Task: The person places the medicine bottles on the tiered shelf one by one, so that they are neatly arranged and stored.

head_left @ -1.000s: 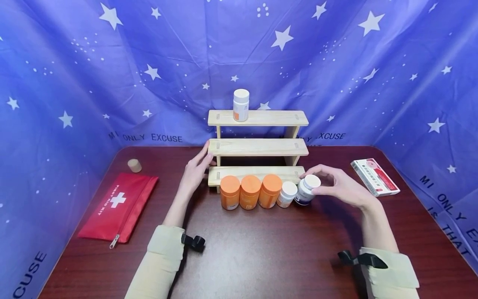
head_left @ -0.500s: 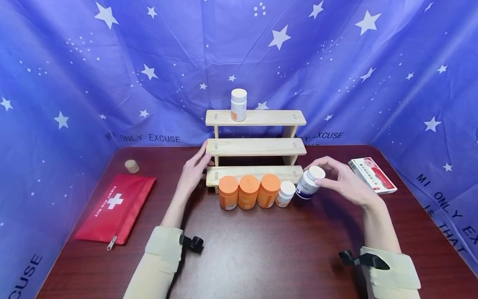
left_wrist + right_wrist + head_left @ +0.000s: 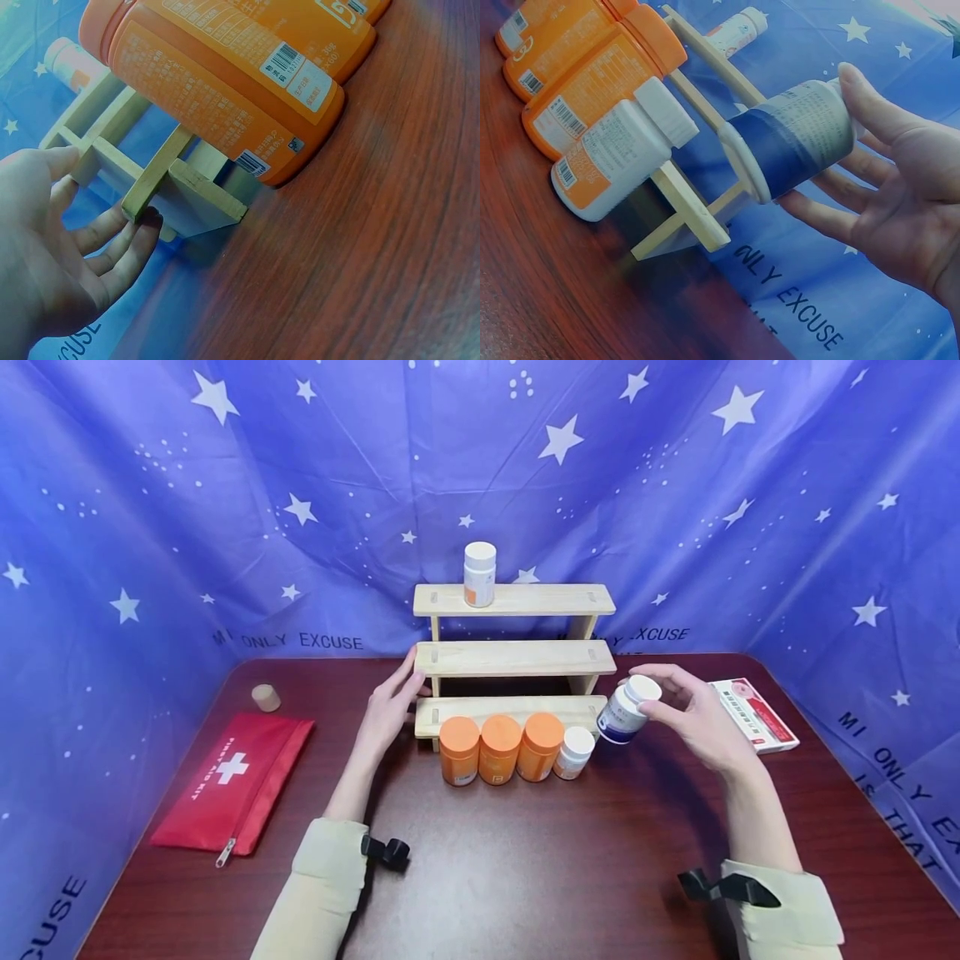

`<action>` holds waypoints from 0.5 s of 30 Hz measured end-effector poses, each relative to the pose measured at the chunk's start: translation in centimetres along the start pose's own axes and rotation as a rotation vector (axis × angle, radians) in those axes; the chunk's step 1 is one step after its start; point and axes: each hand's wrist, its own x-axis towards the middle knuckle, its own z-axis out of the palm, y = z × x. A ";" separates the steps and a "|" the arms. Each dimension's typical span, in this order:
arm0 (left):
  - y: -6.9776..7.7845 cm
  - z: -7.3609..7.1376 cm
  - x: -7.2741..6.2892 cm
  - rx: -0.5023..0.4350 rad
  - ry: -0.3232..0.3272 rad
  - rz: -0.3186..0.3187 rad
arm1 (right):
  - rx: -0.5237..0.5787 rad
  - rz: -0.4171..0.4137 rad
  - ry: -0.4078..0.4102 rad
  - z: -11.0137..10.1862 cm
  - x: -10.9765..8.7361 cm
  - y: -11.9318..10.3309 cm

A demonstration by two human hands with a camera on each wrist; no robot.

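My right hand (image 3: 699, 720) pinches a white pill bottle (image 3: 628, 708) with a dark blue lower band between thumb and fingers. The bottle hangs tilted above the table, just right of the lowest step of a three-tier wooden shelf (image 3: 517, 657). In the right wrist view, the blue-banded bottle (image 3: 791, 142) has its base toward the shelf. Relaxed fingers of my left hand (image 3: 387, 706) touch the shelf's left end. In the left wrist view, the left hand (image 3: 67, 255) has its fingertips at a board's end. Another white bottle (image 3: 480, 575) stands on the top tier.
Three orange bottles (image 3: 499, 750) and a small white bottle (image 3: 574, 752) stand in a row before the shelf. A red first aid pouch (image 3: 236, 785) and a small pale cylinder (image 3: 266, 697) lie at left. A red-and-white medicine box (image 3: 756, 714) lies at right.
My right hand has lifted the blue-banded bottle off the table, up and slightly right, tilting it. The left hand has stayed at the shelf's left end.
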 end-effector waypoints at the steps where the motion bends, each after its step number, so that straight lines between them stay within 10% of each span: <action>1: -0.1 0.0 0.0 0.001 0.003 -0.001 | -0.002 0.002 0.014 0.1 0.0 -0.1; 15: 0.1 -0.1 0.0 0.026 0.005 0.005 | 0.143 -0.014 0.102 0.7 2.0 -0.5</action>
